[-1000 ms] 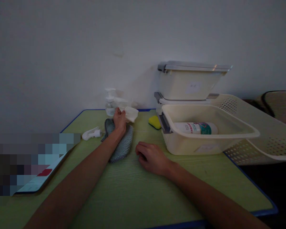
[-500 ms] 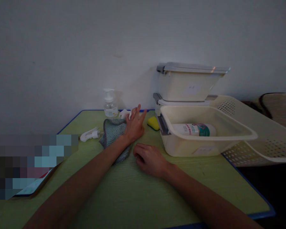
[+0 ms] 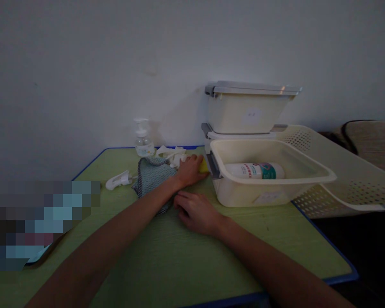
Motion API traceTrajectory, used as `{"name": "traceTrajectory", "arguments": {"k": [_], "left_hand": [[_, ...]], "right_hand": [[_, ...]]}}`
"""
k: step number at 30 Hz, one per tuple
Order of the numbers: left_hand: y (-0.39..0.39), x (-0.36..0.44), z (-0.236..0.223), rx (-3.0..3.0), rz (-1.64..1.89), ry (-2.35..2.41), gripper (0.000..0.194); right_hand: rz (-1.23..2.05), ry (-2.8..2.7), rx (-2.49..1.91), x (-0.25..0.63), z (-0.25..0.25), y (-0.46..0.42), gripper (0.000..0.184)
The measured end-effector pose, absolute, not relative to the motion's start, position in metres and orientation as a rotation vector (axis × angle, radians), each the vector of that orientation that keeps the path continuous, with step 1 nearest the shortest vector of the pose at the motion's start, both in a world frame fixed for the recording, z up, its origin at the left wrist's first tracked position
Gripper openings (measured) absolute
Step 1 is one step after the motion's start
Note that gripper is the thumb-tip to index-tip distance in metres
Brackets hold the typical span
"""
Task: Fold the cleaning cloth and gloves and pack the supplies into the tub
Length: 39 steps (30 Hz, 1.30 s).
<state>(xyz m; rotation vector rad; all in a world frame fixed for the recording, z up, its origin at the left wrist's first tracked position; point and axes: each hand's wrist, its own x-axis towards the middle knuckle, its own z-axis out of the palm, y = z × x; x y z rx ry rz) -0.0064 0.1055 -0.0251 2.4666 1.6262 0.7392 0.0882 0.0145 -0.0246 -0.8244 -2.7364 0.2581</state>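
My left hand (image 3: 190,170) reaches across the green table (image 3: 167,256) and closes its fingers on a yellow sponge (image 3: 204,166) beside the cream tub. Its forearm lies over a grey-blue mesh cloth (image 3: 151,179). A crumpled white tissue (image 3: 171,154) lies just behind that hand. My right hand (image 3: 195,210) rests palm down on the table in front of the cloth, fingers loosely curled, holding nothing.
An open cream tub (image 3: 276,194) holds a lying white and teal bottle (image 3: 255,170). Lidded tubs (image 3: 248,109) are stacked behind it, a perforated basket (image 3: 343,171) at right. A pump bottle (image 3: 143,139) and white spray nozzle (image 3: 117,180) stand at left. A blurred patch covers the near left.
My left hand let go of the white tissue near the pump bottle, opened, swung right and closed on the yellow sponge. The right hand stayed put.
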Motion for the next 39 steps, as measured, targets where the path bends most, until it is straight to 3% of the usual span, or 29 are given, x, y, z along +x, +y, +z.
{"name": "traceTrajectory", "arguments": {"k": [7,11,16,20,25,29,34,39], "left_hand": [[0.089,-0.022,-0.009,2.288,1.127,1.628,0.069],[0.064,-0.042,-0.009,2.128,1.556,1.340,0.070],[0.024,-0.065,-0.020,1.964,1.728,1.365,0.068],[0.006,-0.079,-0.032,1.927,1.721,1.427,0.073],[0.002,-0.082,-0.038,2.128,1.648,1.500,0.057],[0.000,-0.082,-0.038,2.199,1.626,1.458,0.057],[-0.004,-0.084,-0.042,2.008,1.579,1.342,0.062],[-0.003,-0.083,-0.048,1.727,1.582,1.102,0.084]], "right_hand": [[0.313,-2.675,-0.889,0.087,-0.027,0.016,0.010],[0.502,-2.487,-0.919,0.085,-0.028,0.018,0.013],[0.663,-2.333,-0.947,0.085,-0.029,0.022,0.015],[0.869,-2.206,-0.929,0.085,-0.031,0.024,0.011],[1.229,-1.993,-0.767,0.087,-0.036,0.031,0.023],[1.517,-1.824,-0.656,0.090,-0.034,0.035,0.034],[1.633,-1.753,-0.656,0.089,-0.029,0.031,0.036],[1.697,-1.666,-0.741,0.088,-0.028,0.033,0.033]]}}
